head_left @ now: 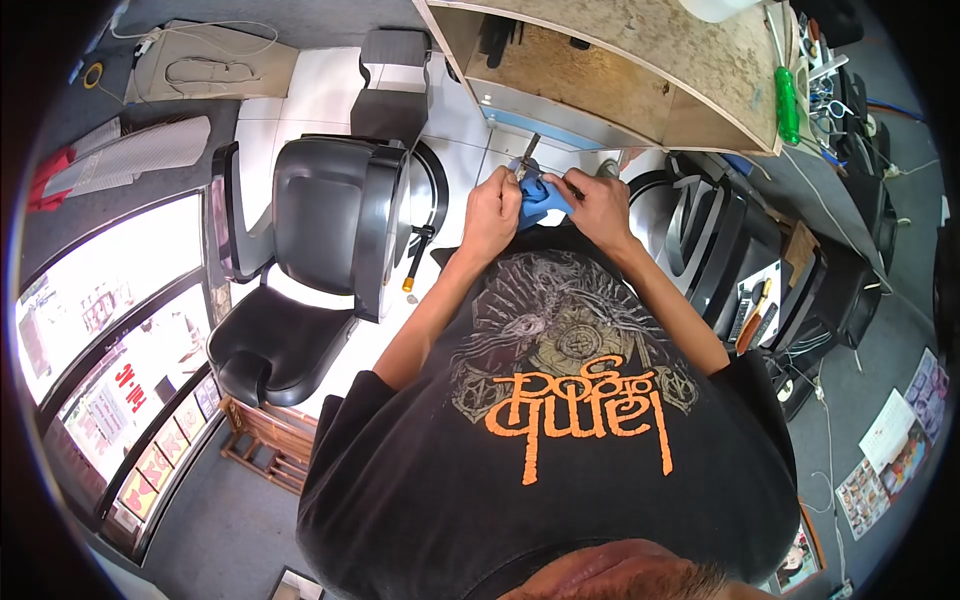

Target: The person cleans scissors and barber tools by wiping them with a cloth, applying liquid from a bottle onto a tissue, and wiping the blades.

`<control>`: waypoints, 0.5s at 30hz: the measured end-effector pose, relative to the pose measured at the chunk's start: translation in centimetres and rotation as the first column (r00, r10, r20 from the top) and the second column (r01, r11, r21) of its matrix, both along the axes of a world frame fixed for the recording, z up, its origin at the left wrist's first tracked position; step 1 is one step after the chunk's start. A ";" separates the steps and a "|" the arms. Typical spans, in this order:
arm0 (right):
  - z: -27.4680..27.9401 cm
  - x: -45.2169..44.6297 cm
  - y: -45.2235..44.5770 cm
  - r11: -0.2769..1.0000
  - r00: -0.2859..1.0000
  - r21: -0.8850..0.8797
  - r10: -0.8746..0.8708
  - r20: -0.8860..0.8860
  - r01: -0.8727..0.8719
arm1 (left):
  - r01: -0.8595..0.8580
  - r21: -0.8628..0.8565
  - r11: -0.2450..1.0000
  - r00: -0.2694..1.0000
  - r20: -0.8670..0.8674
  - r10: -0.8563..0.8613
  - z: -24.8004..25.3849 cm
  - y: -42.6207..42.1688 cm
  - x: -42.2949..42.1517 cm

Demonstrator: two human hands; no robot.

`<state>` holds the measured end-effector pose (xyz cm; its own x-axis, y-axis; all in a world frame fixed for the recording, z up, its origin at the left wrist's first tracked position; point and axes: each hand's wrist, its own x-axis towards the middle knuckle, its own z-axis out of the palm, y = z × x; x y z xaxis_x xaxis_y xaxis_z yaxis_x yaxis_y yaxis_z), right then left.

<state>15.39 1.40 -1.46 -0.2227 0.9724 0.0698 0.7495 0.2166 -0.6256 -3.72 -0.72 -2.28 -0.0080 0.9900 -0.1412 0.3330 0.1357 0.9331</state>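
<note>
Wore, nearest the camera, a black T-shirt [600, 520], soft and creased, with orange lettering in flat print. Ahead of the chest, had the left hand [492, 212] closed, fingers curled in snugly around the base of a narrow dark piece [531, 148] and against a blue cloth [542, 205]. Held both things between the hands, clear of the floor, with the piece pointing forward, away from the body. On the other side, had the right hand [600, 208] at the cloth, thumb and fingers drawn together in a close pinch, no gap showing. Could not tell the exact nature of the piece, nor the full hold under the folds.

To handle this well, by judgement: needed a firm, still left grip, small controlled pressure from the right, and enough cloth bunched between skin and any hard edge. Best worked with the tip aimed outward, as here, and with loose corners gathered in, away from any snag.

Showed thin, matt folds in the cloth against a straight, slim, hard-looking piece. Farther right, had a wooden bench [725, 70], worn and mottled, with a curved look from the lens; then a screwdriver [787, 105] with a glossy green handle, scissors [838, 110] with rounded loops, and, lower down, a smooth black chair [722, 238].
</note>
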 end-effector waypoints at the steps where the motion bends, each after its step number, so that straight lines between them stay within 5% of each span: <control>1: -0.2 -0.1 0.0 1.000 1.000 -0.008 -0.004 0.003 0.004 | 0.001 -0.008 1.000 1.000 -0.009 -0.001 0.1 0.1 -0.1; 14: -1.3 0.3 -0.1 0.989 0.998 -0.141 -0.050 -0.036 0.045 | -0.040 0.017 0.999 0.999 0.003 0.040 -0.2 0.1 0.1; 15: -1.3 0.2 0.0 0.985 0.987 -0.170 -0.066 -0.149 0.040 | -0.036 0.017 0.999 0.999 0.005 0.036 -0.2 0.1 0.1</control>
<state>15.57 1.36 -2.78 -0.1696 0.9834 -0.0639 0.6492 0.0627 -0.7580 -3.63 -0.61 -2.44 -0.0433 0.9912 -0.1248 0.3239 0.1321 0.9368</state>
